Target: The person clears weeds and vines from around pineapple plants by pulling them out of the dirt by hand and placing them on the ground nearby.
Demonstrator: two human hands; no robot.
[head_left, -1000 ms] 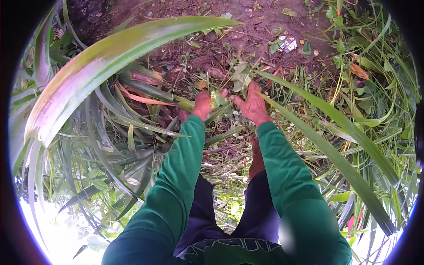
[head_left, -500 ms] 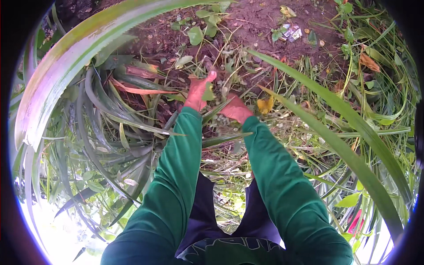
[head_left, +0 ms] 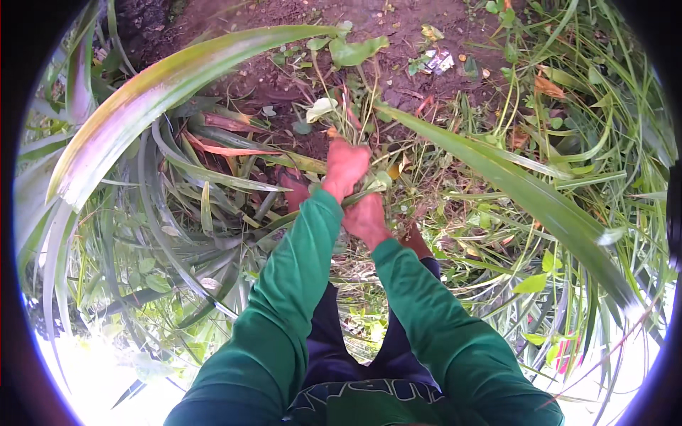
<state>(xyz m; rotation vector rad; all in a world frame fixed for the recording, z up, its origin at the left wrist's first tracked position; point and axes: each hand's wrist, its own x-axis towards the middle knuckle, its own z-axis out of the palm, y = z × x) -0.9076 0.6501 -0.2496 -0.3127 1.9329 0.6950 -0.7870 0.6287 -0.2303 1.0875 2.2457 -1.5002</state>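
My left hand is closed around a bunch of leafy weeds, whose thin stems and broad green leaves stick out beyond the fist. Just below and to the right, my right hand looks curled round weed stems low in the same bunch, its fingertips hidden. A pale green leaf pokes out between the two hands. Both forearms are in green sleeves.
Long spiny-edged leaves arch in at the left and right. Bare brown soil lies ahead, with a crumpled wrapper. My feet stand among cut stalks and grass.
My hands have come closer together and nearer to me. The left thumb, stretched out before, is now folded in, and the leafy weeds have risen with the left hand.
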